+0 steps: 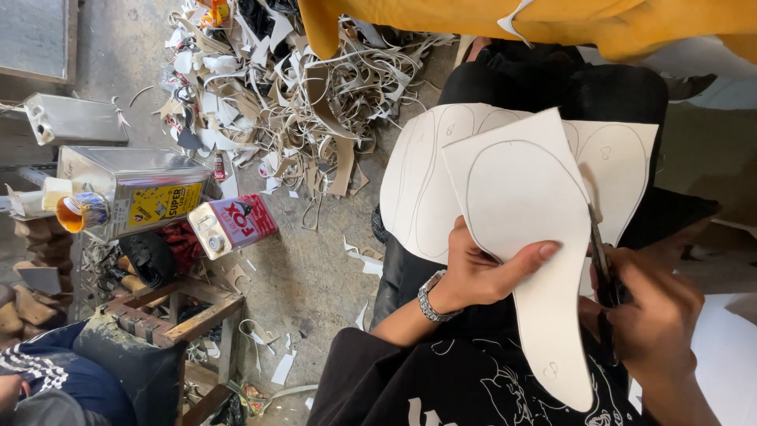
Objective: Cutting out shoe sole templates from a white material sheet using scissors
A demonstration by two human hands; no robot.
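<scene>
The person sits w/ a white sheet (pixel 524 237) in the lap, a sole outline drawn on it in pencil. The left hand (pixel 481 268) grasps this sheet from its 9 o'clock edge: thumb lies on top, other fingers go under, so the grip is closed on the sheet. A metal watch (pixel 432 296) is on that wrist. The right hand (pixel 654 312) is at approx. 3 o'clock of the sheet, clenched around the handles of dark scissors (pixel 601 252). The blades point up toward 12 o'clock and meet the right edge of the sheet, near the drawn line.

Under this sheet lies a bigger white board (pixel 418 189) w/ more sole outlines, resting on the black trousers (pixel 615 91). A yellow cloth (pixel 631 28) hangs at 12 o'clock.

On the floor at 10 o'clock there is a big heap of offcut strips (pixel 292 87), white and beige. At 9 o'clock stand a large metal can (pixel 134 189) w/ yellow label and a small red tin (pixel 233 225), just beside each other. A wooden stool (pixel 177 312) is at 7 o'clock, and another person's striped sleeve (pixel 35 367) shows at the corner there.
</scene>
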